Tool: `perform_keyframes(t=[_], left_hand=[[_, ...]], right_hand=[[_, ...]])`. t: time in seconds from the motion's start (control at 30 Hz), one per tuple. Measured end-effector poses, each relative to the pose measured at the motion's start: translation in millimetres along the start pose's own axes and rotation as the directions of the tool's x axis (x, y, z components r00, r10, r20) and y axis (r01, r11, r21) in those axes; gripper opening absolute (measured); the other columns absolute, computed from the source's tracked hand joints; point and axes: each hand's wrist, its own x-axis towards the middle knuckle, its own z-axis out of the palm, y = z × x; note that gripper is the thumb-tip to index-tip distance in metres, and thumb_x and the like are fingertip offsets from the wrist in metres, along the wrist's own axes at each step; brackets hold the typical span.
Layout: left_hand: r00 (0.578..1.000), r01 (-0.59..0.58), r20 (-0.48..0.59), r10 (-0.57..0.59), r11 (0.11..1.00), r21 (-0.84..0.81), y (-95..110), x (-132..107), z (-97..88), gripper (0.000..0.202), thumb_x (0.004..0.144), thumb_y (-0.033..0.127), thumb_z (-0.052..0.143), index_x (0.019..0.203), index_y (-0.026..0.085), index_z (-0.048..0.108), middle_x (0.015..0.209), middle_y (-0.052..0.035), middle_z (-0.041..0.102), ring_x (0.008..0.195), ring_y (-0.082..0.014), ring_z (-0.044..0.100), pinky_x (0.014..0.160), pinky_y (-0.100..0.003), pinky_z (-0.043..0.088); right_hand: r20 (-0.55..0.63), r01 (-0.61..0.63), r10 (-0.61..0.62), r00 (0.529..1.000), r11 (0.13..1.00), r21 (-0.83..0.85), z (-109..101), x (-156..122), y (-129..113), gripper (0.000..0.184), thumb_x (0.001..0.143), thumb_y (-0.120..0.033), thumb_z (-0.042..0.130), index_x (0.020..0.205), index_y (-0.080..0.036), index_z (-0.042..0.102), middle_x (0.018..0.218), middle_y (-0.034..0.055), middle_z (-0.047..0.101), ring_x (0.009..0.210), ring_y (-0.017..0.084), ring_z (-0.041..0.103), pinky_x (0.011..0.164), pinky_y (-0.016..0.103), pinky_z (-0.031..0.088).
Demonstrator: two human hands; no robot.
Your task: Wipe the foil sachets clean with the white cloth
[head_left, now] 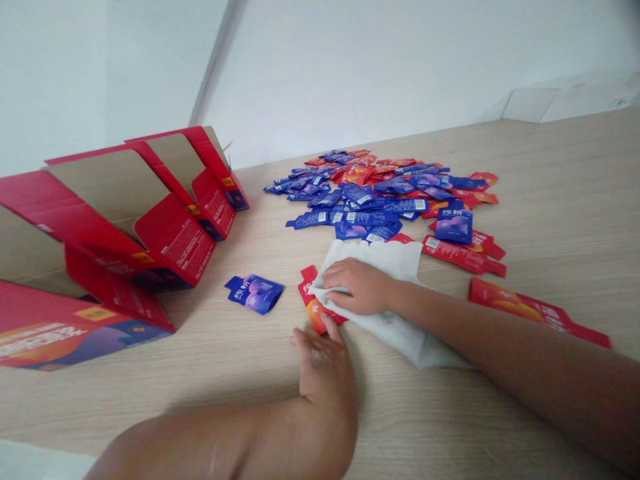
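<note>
A red pouch [313, 311] with an orange picture lies flat on the table, partly covered by a white cloth [395, 337]. My right hand [357, 287] grips a fold of this cloth over the pouch, fingers bent around it. At the pouch's near edge is my left hand [323, 353], its fingers apart and one fingertip touching the pouch. A single blue pouch [256, 294] with purple fruit printed on it lies to the left of both hands. Another red pouch [525, 308] rests to the right, beyond my right forearm.
Several open red cartons [175, 237] stand in a row on the left, flaps up. A loose pile of blue and red pouches [370, 197] spreads over the back of the wooden table [560, 200]. Behind it rises a white wall [400, 73].
</note>
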Motion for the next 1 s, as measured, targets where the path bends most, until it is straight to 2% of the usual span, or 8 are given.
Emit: perform_keyframes(t=[0.17, 0.37, 0.63, 0.87, 1.0], left_hand=[[1.000, -0.029, -0.010, 0.029, 0.999, 0.043, 0.9, -0.1, 0.4, 0.048, 0.083, 0.002, 0.033, 0.124, 0.005, 0.058, 0.076, -0.0147, 0.072, 0.076, -0.0204, 0.069, 0.093, -0.042, 0.047], [0.999, -0.014, -0.050, 0.022, 0.989, 0.147, 2.5, -1.1, 2.6, 0.047, 0.083, 0.003, 0.033, 0.121, 0.007, 0.061, 0.078, -0.0148, 0.073, 0.075, -0.0205, 0.070, 0.092, -0.040, 0.048], [0.999, -0.039, 0.008, 0.038, 0.995, 0.095, 1.0, 0.6, 1.4, 0.048, 0.084, 0.002, 0.031, 0.124, 0.004, 0.057, 0.081, -0.0163, 0.073, 0.078, -0.0207, 0.070, 0.093, -0.042, 0.048], [0.999, -0.040, -0.012, 0.042, 0.994, 0.105, 1.6, -0.2, 2.6, 0.049, 0.083, 0.001, 0.031, 0.125, 0.005, 0.057, 0.079, -0.0178, 0.073, 0.078, -0.0217, 0.070, 0.091, -0.042, 0.050], [0.998, -0.042, -0.035, 0.048, 0.989, 0.140, 1.4, -0.6, 5.6, 0.049, 0.083, 0.001, 0.031, 0.123, 0.006, 0.059, 0.079, -0.0171, 0.074, 0.076, -0.0206, 0.070, 0.091, -0.041, 0.050]], right_hand=[[0.000, 0.000, 0.000, 1.000, 1.000, -0.011, 0.2, -0.2, 0.0, 0.018, 0.087, -0.024, 0.052, 0.090, -0.015, 0.067, 0.094, 0.0084, 0.068, 0.091, 0.021, 0.059, 0.083, 0.035, 0.040], [-0.007, 0.008, -0.008, 1.000, 1.000, -0.009, -0.1, -0.7, 0.5, 0.017, 0.088, -0.023, 0.052, 0.090, -0.015, 0.066, 0.095, 0.0078, 0.068, 0.092, 0.021, 0.060, 0.084, 0.035, 0.040], [-0.007, 0.091, -0.091, 0.996, 0.995, -0.036, -1.0, -1.7, -2.7, 0.016, 0.088, -0.023, 0.052, 0.081, -0.015, 0.063, 0.091, 0.0079, 0.068, 0.094, 0.021, 0.060, 0.087, 0.035, 0.040], [-0.022, 0.009, -0.010, 1.000, 0.998, -0.069, -2.5, -0.1, 0.5, 0.016, 0.088, -0.023, 0.051, 0.083, -0.015, 0.065, 0.093, 0.0086, 0.069, 0.098, 0.022, 0.061, 0.089, 0.037, 0.039], [-0.028, 0.039, -0.041, 0.999, 0.997, -0.071, -1.6, -1.1, -0.3, 0.017, 0.088, -0.023, 0.051, 0.083, -0.015, 0.065, 0.095, 0.0088, 0.069, 0.100, 0.022, 0.060, 0.090, 0.037, 0.039]])
